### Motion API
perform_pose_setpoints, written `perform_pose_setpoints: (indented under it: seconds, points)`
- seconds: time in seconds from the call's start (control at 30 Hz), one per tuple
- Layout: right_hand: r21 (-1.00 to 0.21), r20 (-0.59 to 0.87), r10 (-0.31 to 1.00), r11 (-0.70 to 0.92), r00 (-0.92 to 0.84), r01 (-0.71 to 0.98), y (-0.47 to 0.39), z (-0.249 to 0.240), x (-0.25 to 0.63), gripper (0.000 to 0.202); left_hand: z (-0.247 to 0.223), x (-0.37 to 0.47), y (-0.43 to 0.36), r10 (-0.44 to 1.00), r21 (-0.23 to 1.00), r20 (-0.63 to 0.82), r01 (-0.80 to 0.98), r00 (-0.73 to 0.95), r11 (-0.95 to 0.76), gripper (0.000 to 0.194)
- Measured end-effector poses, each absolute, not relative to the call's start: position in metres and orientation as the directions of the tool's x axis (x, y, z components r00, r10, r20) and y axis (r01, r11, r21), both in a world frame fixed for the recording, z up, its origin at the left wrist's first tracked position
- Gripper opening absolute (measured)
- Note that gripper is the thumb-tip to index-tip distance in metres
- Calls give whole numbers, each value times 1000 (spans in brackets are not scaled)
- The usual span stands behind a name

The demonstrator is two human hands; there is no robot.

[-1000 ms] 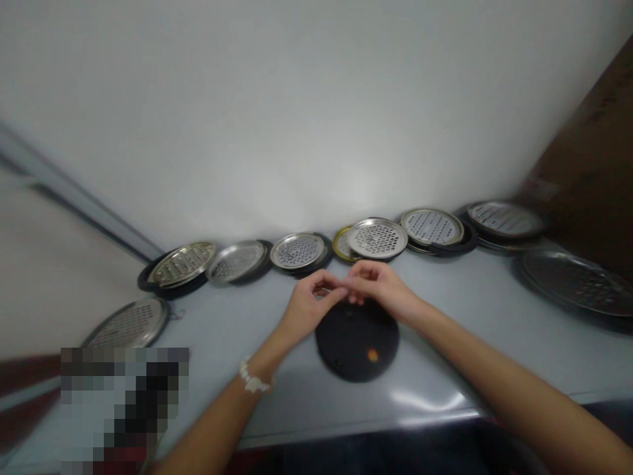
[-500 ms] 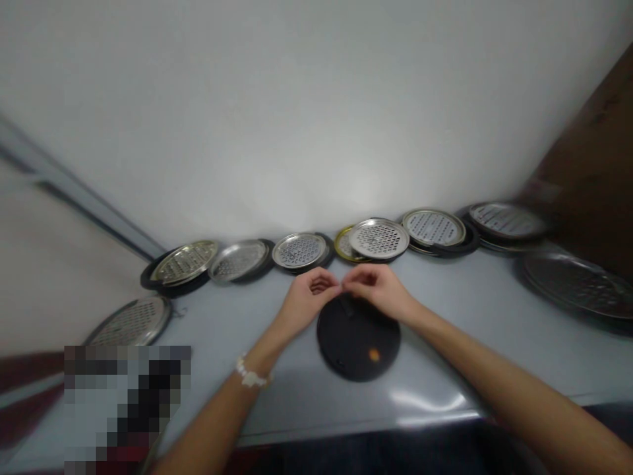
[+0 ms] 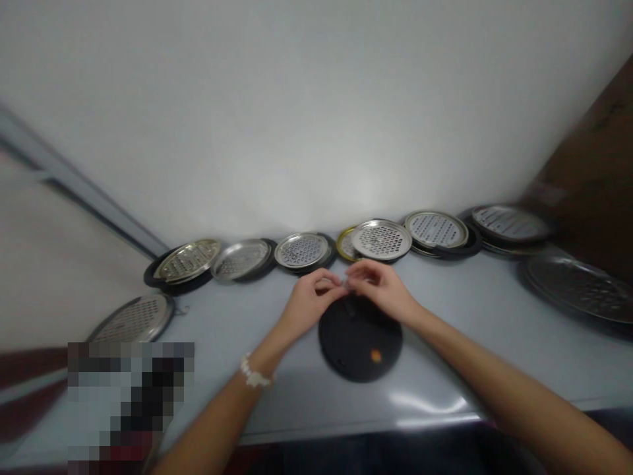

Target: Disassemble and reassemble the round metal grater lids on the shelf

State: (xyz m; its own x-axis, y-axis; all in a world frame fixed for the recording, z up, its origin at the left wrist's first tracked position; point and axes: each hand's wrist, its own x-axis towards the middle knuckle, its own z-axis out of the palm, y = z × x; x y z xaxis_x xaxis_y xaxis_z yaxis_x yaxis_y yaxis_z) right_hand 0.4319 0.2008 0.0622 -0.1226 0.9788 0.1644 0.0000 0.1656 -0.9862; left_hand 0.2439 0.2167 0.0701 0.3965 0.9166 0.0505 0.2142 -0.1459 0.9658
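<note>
A round black disc (image 3: 363,349) with a small orange spot lies on the grey table (image 3: 287,409) in front of me. Over its far edge, my left hand (image 3: 316,297) and my right hand (image 3: 378,287) meet at the fingertips. Both hands are closed in a pinch. Something small and pale shows between the fingertips, too small and blurred to name. A white bracelet (image 3: 254,373) is on my left wrist.
Several round metal grater plates, many on black rings, line the wall (image 3: 297,105), among them one at centre (image 3: 380,239) and one at left (image 3: 188,260). Another grater (image 3: 133,320) lies nearer left, a dark one (image 3: 583,287) at right. A brown surface (image 3: 598,158) rises at right.
The view has shifted slightly. My hands stay over the disc's far edge, their fingertips slightly farther apart, with a small pale bit now showing between them.
</note>
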Motion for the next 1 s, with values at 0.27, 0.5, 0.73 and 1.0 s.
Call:
perform_pose_setpoints:
  seconds: [0.27, 0.5, 0.73, 1.0]
  points:
    - [-987, 152, 972, 157, -177, 14, 198, 66, 430, 30, 69, 246, 215, 885, 994, 16, 92, 465, -66, 33]
    - [-984, 147, 986, 138, -78, -114, 200, 68, 434, 31, 67, 250, 209, 844, 839, 228, 342, 485, -423, 13]
    - [-967, 91, 996, 91, 10, -238, 204, 70, 440, 29, 70, 246, 210, 652, 669, 245, 361, 718, -649, 7]
    - [-960, 32, 999, 39, 32, -277, 204, 74, 440, 36, 79, 229, 222, 659, 619, 143, 453, 738, -642, 18]
